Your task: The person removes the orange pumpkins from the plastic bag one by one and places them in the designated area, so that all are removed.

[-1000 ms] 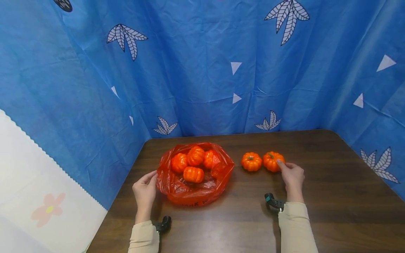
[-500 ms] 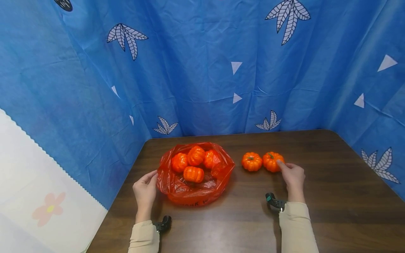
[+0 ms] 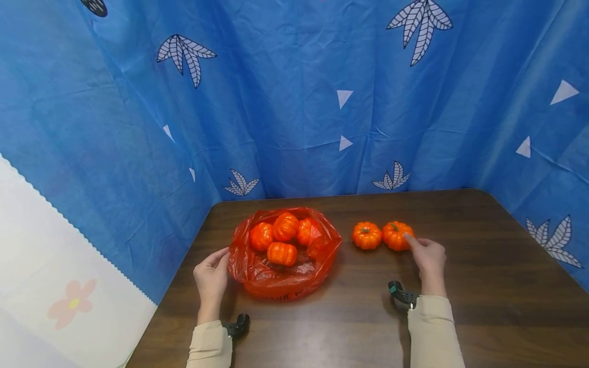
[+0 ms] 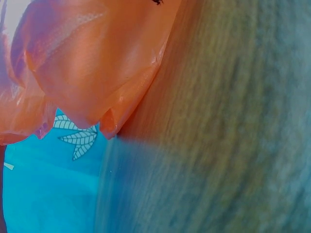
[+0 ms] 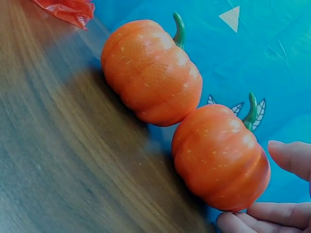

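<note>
A red plastic bag (image 3: 287, 283) lies wide-mouthed on the table, holding several small orange pumpkins (image 3: 281, 254). My left hand (image 3: 211, 278) pinches the bag's left rim in the head view; the left wrist view shows the bag's side (image 4: 92, 63) but hardly any of the hand. To the right of the bag, two more pumpkins with green stems sit side by side, touching: a left one (image 3: 366, 235) and a right one (image 3: 397, 236). Beside the right pumpkin is my right hand (image 3: 429, 258). Its fingertips (image 5: 231, 222) touch the pumpkin's lower side, while the thumb stands slightly off it.
The brown wooden table (image 3: 349, 322) is backed by a blue curtain (image 3: 299, 102) with leaf and triangle prints. A white cloth (image 3: 55, 286) with a flower print hangs at the left. Black wrist bands (image 3: 401, 294) are on both arms.
My right hand has shifted very slightly to the right at the right pumpkin. The bag, the pumpkins and my left hand stay in place.
</note>
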A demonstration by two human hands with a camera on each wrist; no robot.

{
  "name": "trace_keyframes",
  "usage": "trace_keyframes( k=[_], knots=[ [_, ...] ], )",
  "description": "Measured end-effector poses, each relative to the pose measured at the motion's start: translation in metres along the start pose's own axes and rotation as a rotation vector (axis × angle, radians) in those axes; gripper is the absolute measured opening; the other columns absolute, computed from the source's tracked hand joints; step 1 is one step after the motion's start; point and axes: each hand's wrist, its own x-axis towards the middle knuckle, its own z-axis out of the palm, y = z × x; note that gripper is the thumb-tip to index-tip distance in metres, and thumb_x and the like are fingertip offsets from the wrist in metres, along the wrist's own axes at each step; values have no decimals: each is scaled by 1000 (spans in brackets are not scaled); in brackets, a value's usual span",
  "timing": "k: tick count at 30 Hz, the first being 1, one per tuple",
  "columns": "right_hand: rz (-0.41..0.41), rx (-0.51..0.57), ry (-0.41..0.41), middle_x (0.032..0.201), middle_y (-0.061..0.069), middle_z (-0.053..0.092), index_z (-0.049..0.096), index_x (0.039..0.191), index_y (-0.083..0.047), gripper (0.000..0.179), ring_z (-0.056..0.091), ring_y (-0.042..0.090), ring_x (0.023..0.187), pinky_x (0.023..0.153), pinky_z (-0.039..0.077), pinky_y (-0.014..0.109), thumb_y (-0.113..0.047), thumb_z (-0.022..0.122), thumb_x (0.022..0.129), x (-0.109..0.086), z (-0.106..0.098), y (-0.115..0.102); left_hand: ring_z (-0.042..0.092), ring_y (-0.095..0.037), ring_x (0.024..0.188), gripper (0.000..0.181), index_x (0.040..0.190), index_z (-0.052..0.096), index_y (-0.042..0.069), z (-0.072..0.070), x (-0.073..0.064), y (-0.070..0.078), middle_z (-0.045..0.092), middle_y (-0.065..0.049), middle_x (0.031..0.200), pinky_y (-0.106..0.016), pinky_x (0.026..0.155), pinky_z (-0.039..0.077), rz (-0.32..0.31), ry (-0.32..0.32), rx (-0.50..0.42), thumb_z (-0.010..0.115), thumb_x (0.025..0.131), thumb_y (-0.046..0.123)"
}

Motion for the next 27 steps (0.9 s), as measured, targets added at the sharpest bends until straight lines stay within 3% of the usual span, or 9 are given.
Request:
trace_keyframes(
  k=[4,6,11,13,18,27],
  knots=[
    [-33,5,25,149,32,42,44,145,7,77,43,44,133,114,39,57,-53,52,98,-3,-3,-2,69,7,81,20,109,76,-1,1,0,0,74,-24,108,-9,72,55,3,6,6,71,92,9],
    [-48,8,37,149,31,43,45,145,7,77,43,44,133,113,40,57,-54,52,98,-4,-6,-5,73,-3,85,21,110,76,-1,1,0,0,74,-24,109,-8,72,54,-1,3,15,71,93,10],
    [-72,22,66,151,29,43,45,146,4,77,43,43,133,113,40,57,-54,54,97,-11,-10,-17,72,1,83,20,109,76,-1,1,0,-1,74,-24,109,-8,71,54,-9,3,20,70,93,9],
    [-77,24,72,152,27,43,45,147,2,77,43,42,134,113,41,56,-55,54,97,-15,-10,-24,67,11,79,19,108,76,-1,1,0,-1,74,-23,108,-9,71,55,-9,9,12,70,93,8],
    [-87,16,59,156,22,40,43,150,-4,80,42,41,137,113,42,55,-61,54,95,-27,-7,-42,70,5,81,19,108,76,-1,1,0,-2,74,-24,107,-9,71,55,0,12,5,71,92,8],
    [-233,3,16,148,19,52,50,146,-6,73,48,37,135,113,43,51,-56,61,94,-51,14,-70,67,11,78,18,107,76,-1,1,0,-2,74,-24,107,-10,71,55,-1,15,-2,71,92,8]
  ],
)
